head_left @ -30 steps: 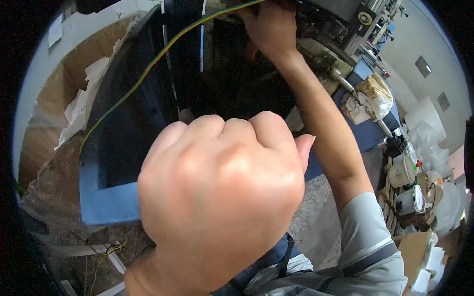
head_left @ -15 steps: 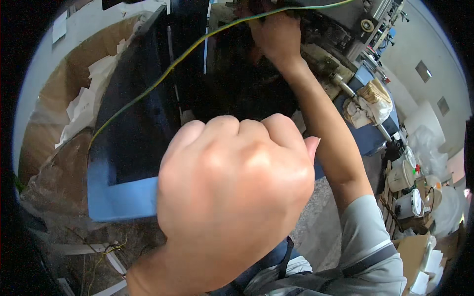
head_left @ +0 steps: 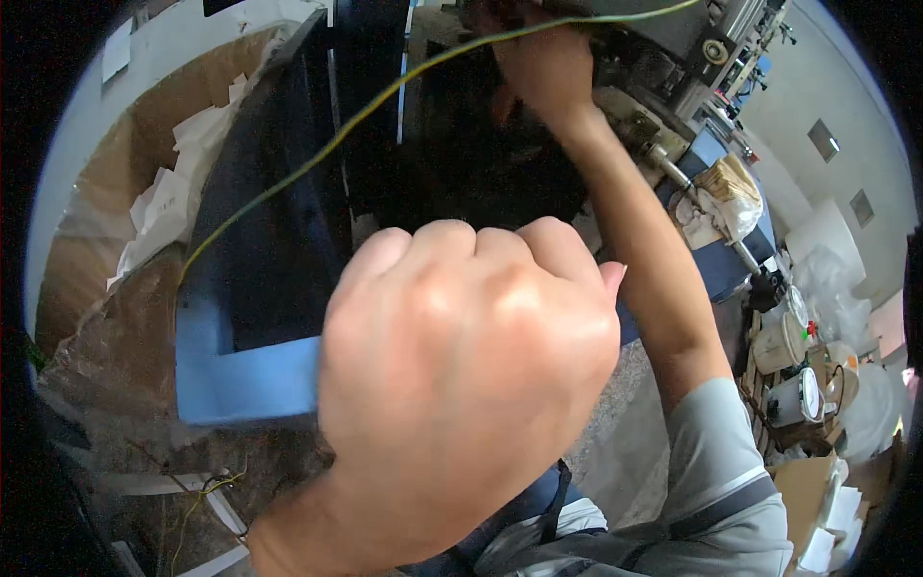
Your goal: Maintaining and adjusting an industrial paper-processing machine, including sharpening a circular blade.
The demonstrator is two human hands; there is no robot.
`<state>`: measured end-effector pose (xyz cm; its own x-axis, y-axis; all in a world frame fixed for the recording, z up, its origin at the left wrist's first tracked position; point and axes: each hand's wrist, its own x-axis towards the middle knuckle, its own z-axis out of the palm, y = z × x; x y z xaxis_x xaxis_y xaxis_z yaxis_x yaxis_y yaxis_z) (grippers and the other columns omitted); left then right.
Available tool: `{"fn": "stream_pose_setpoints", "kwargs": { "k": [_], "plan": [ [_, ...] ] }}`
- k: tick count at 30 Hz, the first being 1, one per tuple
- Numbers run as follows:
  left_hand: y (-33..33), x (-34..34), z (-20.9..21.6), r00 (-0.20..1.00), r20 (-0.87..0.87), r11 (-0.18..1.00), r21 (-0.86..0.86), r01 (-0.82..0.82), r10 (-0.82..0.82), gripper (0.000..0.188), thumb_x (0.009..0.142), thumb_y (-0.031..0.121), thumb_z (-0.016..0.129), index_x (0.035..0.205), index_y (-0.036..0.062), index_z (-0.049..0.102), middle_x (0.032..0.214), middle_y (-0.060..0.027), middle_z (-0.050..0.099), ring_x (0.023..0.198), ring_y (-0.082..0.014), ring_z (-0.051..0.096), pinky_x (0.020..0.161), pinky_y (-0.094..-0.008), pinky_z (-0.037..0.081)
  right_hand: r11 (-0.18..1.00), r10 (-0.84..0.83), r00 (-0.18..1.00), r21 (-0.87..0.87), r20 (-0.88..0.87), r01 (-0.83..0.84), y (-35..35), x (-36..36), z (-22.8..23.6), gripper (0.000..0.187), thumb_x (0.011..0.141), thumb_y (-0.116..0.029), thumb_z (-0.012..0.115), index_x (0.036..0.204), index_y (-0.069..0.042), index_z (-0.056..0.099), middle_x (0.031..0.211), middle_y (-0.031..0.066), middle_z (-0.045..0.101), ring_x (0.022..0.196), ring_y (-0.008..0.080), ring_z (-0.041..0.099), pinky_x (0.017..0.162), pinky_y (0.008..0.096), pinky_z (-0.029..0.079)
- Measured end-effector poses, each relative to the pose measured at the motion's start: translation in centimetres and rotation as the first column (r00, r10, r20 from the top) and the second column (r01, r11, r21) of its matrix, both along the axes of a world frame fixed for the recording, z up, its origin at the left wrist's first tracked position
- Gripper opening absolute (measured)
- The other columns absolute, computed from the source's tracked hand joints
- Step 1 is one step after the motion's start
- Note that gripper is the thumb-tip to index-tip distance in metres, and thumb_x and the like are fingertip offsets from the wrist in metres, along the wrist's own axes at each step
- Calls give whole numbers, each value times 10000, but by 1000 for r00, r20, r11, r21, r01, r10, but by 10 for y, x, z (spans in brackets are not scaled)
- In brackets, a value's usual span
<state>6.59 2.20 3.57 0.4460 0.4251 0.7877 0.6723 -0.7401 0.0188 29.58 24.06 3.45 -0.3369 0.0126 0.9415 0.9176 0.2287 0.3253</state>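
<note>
My left hand (head_left: 471,375) fills the middle, back up, its fingers curled into a closed fist. It covers part of the blue metal edge (head_left: 250,380) of a dark machine opening; whatever lies under the fingers is hidden. My right hand (head_left: 548,72) reaches far forward into the machine's dark interior (head_left: 452,183), beside greasy metal parts. Its fingers are lost in shadow, so what they touch does not show. A yellow-green wire (head_left: 385,96) arcs across the opening and passes in front of the right hand.
At left stands a large carton (head_left: 125,144) holding white sheets. To the right are a metal shaft (head_left: 673,168), a stack of tan cloths or gloves (head_left: 731,192), white buckets (head_left: 796,399) and an open cardboard box (head_left: 808,490). White strips (head_left: 226,510) lie at lower left.
The left fist sits slightly farther right and up in the picture. The right hand has shifted a little rightward, still inside the machine. The wire has moved slightly.
</note>
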Motion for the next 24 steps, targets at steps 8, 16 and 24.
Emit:
{"fn": "stream_pose_setpoints", "kwargs": {
  "k": [8, 16, 24],
  "plan": [
    [3, -1, 2, 1000, 20, 1000, 11, -5, 5, 427, 780, 389, 836, 664, 129, 518, 581, -58, 534, 565, -264, 585, 552, -390, 466, 999, -35, 996, 38, 80, 32, 2, -13, 0, 335, 918, -182, 601, 1187, -4, 690, 1236, 237, 654, 1139, 458, 601, 955, 518, 491],
    [5, 1, -2, 1000, 7, 999, 43, -8, 8, 413, 761, 380, 838, 659, 133, 523, 576, -42, 525, 555, -246, 579, 550, -376, 467, 983, 80, 992, -156, -92, -94, -14, -2, 7, 315, 900, -193, 730, 1118, 29, 681, 1054, 263, 668, 1005, 492, 623, 873, 524, 506],
    [2, 0, 0, 1000, 1, 1000, 25, -2, 2, 413, 749, 370, 842, 655, 135, 516, 567, -35, 512, 545, -237, 570, 550, -369, 460, 979, -90, 994, -175, 62, 100, 5, 21, 10, 282, 915, -198, 704, 1099, 16, 697, 1063, 244, 684, 1006, 469, 643, 878, 522, 506]
  ]
}}
